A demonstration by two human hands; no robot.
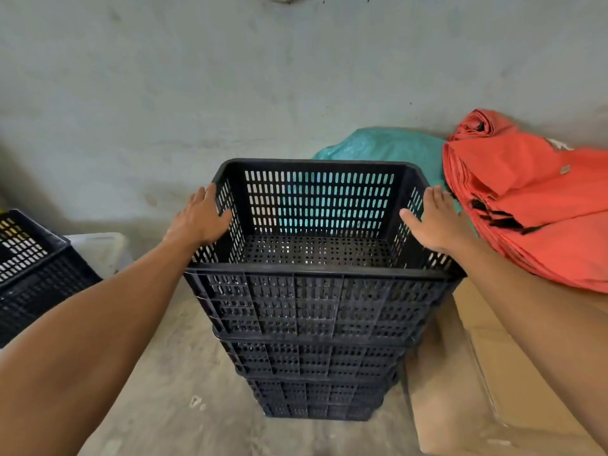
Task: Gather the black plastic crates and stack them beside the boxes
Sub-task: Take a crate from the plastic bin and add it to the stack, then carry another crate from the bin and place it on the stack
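Three black perforated plastic crates stand stacked on the concrete floor in the middle of the view; the top crate [316, 301] is empty. My left hand [200, 218] holds its left rim, thumb on the inside wall. My right hand [434, 222] holds the right rim in the same way. The lower crates [312, 380] sit squarely under it. Flat brown cardboard boxes [467, 383] lie right beside the stack, touching its right side. Another black crate [33, 274] stands apart at the far left.
A folded orange tarp [533, 205] rests on the boxes at the right. A teal sack [381, 146] leans on the grey wall behind the stack. A white tub [98, 251] sits next to the left crate. Bare concrete floor lies left of the stack.
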